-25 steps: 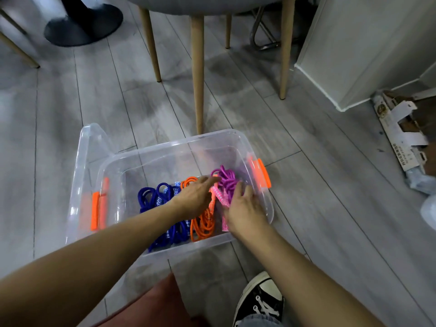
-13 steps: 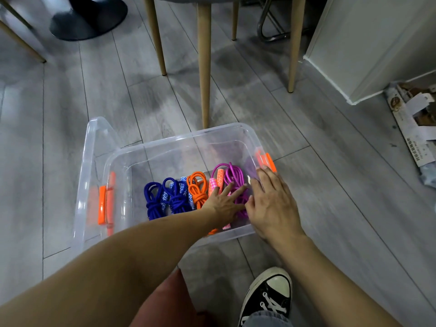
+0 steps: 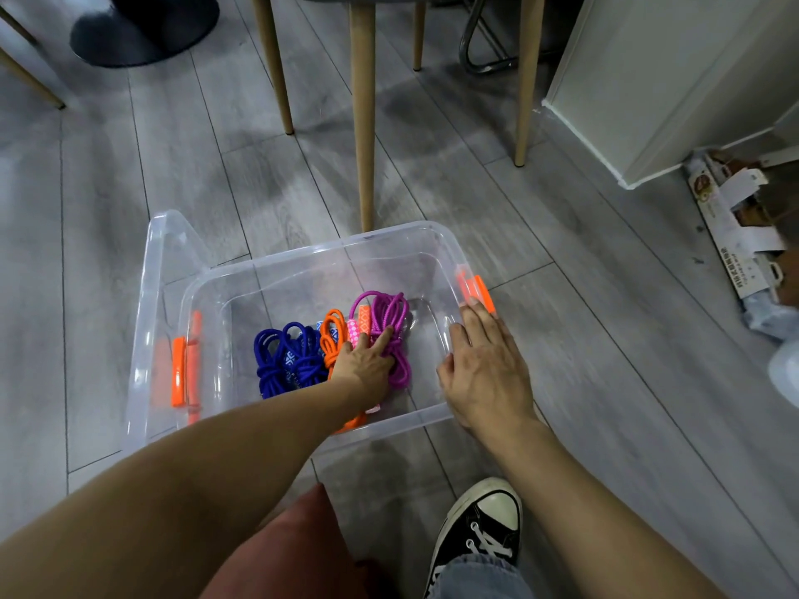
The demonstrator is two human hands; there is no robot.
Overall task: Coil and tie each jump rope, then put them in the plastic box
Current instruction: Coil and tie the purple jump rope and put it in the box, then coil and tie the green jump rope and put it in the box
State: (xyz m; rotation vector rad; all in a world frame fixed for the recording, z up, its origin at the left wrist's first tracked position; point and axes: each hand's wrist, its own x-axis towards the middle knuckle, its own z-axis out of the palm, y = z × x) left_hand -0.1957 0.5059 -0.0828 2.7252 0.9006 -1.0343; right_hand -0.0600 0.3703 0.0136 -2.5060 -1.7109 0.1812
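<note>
Three coiled ropes [image 3: 333, 345] side by side in plastic box [image 3: 389, 237]; chair leg [image 3: 362, 123] behind box.

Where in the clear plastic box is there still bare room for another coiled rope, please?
Bare floor lies along the clear plastic box's far wall and left of the blue coiled rope. Crowded: blue, orange rope and purple rope lie together under the left hand.

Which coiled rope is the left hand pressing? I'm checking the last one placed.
The purple rope, rightmost in the box; left hand fingers lie on it.
</note>
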